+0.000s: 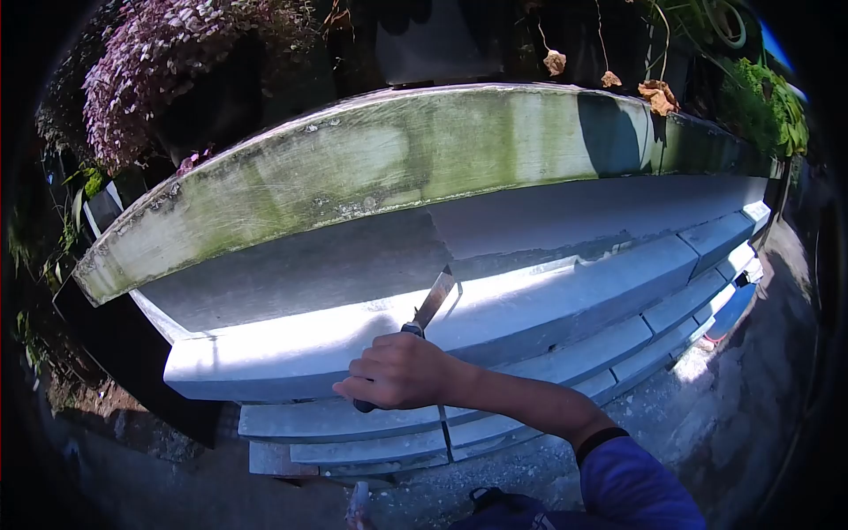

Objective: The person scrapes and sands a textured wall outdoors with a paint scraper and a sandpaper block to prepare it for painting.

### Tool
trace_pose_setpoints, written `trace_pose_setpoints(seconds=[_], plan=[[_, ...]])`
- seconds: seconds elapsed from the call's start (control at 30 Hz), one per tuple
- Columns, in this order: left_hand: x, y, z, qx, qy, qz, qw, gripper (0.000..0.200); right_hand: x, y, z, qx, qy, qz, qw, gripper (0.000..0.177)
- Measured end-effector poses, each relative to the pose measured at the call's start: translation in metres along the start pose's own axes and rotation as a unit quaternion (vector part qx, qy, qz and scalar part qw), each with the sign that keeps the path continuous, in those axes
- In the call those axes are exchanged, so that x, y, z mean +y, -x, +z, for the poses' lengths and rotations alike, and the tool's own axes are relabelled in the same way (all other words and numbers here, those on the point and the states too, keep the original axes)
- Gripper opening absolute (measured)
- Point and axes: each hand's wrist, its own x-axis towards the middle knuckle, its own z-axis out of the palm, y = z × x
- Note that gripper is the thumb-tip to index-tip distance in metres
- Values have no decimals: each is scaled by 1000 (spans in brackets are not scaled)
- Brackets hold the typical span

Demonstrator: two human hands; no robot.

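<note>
My right hand (399,371) is closed around the dark handle of a knife (434,300) with a worn, brownish metal blade. Its blade points up and away from me, the tip right at the low wall (530,219) under the mossy slab. That wall is darker grey on the left and smoother, paler on the right, with a ragged border between. Below the blade runs a pale ledge (265,355), brightly sunlit along its top, where the blade casts a thin shadow. My left hand is out of view.
A curved concrete slab (353,168), stained green, overhangs the wall. Pale steps (353,420) descend towards me. Pink-leaved plants (132,97) and dry hanging leaves (658,95) border the slab. A blue container (735,309) stands at the right on the rough ground (689,424).
</note>
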Motion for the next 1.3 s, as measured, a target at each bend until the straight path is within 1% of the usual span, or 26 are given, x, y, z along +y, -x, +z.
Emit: trace_pose_setpoints(seconds=[0.07,0.17,0.3,0.4,0.5,0.53,0.63,0.67,0.7,0.77,0.87,0.97,1.0,1.1,1.13,1.23,1.3], plan=[[6,-2,4,-7,-4,1,1000,56,-7,5,8,4,-6,-16,1000,8],[9,-2,4,-11,-10,0,1000,56,19,9,4,34,-17,14,999,13],[14,-3,0,-14,-14,-1,1000,55,3,0,11,52,7,17,998,15],[14,-2,-9,-12,-14,0,1000,55,9,2,9,48,-7,11,999,13],[14,0,-14,-10,-15,-1,1000,55,16,4,16,38,-4,26,999,13],[13,0,-16,-11,-14,-1,1000,55,5,1,11,56,-50,34,997,12],[14,2,-19,-7,-10,-2,1000,55,-17,0,9,46,-1,-36,998,12],[13,3,-24,-5,-12,-2,1000,55,1,4,4,27,1,-1,1000,12],[12,5,-26,-3,-12,-4,1000,55,24,6,1,38,-39,24,998,12],[13,7,-29,-2,-10,-5,1000,54,13,1,8,43,-33,17,998,13],[13,10,-35,5,-3,-6,1000,54,-17,-6,4,28,-24,-30,999,16],[12,16,-46,12,-3,-7,1000,54,24,2,-6,80,-9,61,995,19],[11,19,-48,15,-2,-9,1000,54,18,-3,-6,89,-24,67,993,20],[9,26,-56,22,8,-13,1000,54,-5,-9,-2,93,-64,40,993,20],[9,27,-58,26,12,-16,999,54,-13,-8,1,86,-50,6,995,19],[6,34,-71,37,19,-19,999,53,21,3,1,73,-53,31,995,18],[4,41,-78,45,28,-22,998,53,15,0,3,81,-48,41,995,18]])
